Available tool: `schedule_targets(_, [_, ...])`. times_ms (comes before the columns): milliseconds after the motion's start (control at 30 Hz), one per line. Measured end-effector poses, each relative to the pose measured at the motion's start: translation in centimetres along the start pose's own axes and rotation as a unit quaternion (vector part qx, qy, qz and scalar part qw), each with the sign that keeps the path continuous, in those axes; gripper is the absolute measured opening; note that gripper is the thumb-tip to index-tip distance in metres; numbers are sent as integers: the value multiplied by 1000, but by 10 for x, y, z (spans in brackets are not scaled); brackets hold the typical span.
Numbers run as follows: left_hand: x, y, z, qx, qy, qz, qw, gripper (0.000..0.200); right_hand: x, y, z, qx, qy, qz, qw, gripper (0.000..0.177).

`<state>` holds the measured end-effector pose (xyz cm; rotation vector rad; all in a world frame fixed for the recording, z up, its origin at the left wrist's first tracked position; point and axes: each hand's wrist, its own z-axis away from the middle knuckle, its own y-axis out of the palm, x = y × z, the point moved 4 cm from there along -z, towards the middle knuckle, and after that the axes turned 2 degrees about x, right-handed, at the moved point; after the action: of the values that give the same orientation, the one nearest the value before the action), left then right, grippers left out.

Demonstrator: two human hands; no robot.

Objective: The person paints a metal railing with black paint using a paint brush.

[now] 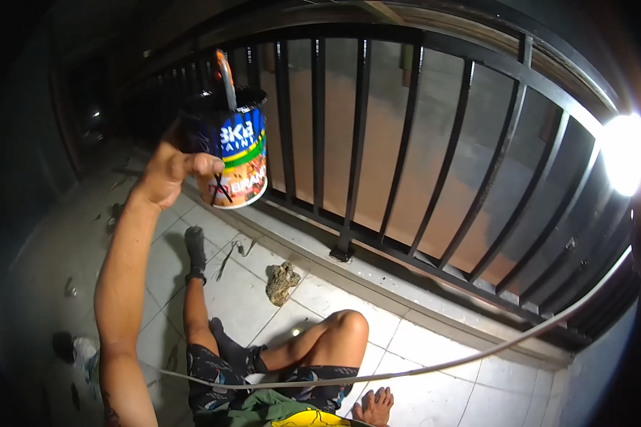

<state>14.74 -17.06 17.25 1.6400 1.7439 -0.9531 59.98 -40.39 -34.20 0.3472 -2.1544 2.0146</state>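
My left hand (180,171) is wrapped round a paint bucket (242,153), holding it up before the railing, thumb across its front. The bucket has a blue, green and orange label, and its rim is smeared with black. An orange and grey handle (226,78), perhaps a paintbrush's, sticks up out of it; the lower end is hidden inside. My right hand (374,407) rests on the tiled floor beside my bent leg, fingers apart and holding nothing.
A black metal railing (356,142) stands on a low ledge in front of me. A crumpled rag (283,283) lies on the white tiles (335,302). A pale cable (441,368) crosses low in front of me. A bright lamp (625,155) shines at right.
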Motion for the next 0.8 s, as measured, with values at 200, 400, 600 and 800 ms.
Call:
schedule_targets(200, [58,57,-26,112,-33,129,985,89,-12,7,-3,-12,21,33,999,56])
schedule_targets(400, [94,105,-54,212,75,138,965,90,-95,-58,33,-432,386,-111,807,28])
schedule_targets(600, [71,132,-68,178,198,11,964,89,71,-416,75,-670,24,-27,741,26])
schedule_targets(800, [32,161,-79,135,250,30,958,84,242,-553,-150,-400,-90,-97,907,43])
